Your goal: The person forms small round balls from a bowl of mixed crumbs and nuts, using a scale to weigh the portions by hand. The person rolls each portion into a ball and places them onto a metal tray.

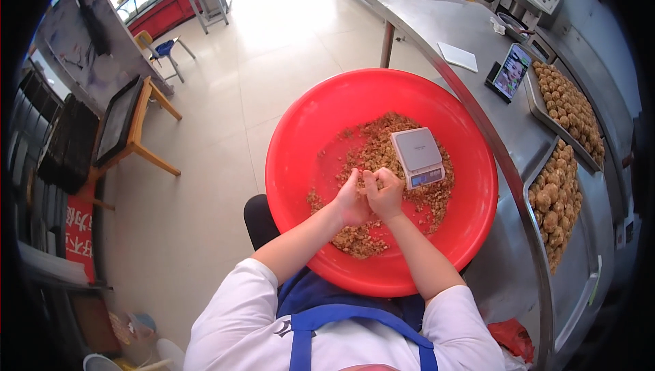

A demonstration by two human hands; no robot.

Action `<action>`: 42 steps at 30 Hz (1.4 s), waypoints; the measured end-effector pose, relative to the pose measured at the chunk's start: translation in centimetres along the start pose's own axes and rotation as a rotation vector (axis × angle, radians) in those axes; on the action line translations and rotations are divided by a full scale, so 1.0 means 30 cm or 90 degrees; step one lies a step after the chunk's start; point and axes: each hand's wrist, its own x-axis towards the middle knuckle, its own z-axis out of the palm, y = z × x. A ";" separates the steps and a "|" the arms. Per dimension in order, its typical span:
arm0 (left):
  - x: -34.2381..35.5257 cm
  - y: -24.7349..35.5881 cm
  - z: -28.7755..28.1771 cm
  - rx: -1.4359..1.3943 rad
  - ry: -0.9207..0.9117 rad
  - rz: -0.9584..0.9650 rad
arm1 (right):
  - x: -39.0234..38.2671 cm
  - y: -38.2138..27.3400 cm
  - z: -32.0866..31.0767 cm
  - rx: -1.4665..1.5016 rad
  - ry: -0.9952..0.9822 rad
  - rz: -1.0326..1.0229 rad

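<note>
A wide red plastic basin [293, 139] sits in front of me, with a crumbly brown nut-like mixture [361, 241] spread over its bottom. My left hand [351, 202] and my right hand [385, 193] are pressed together over the middle of the basin. The left is cupped, and the right is curled against it. A little of the mixture shows between the fingers; most of what they hold is hidden. Just beyond my right hand, a small white digital scale [416, 150] rests tilted on the mixture, its plate bare and its display lit.
On the steel table [437, 30] at the right stand a tray of brown balls [568, 108] and a nearer tray of brown balls [556, 200]. A phone [512, 72] on a stand and a white flat pad [457, 57] lie beyond. Leftward is a wooden stand [140, 135] with a dark tray.
</note>
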 end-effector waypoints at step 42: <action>0.059 0.058 -0.020 -0.077 0.256 0.182 | -0.016 0.043 -0.018 -0.217 -0.087 -0.037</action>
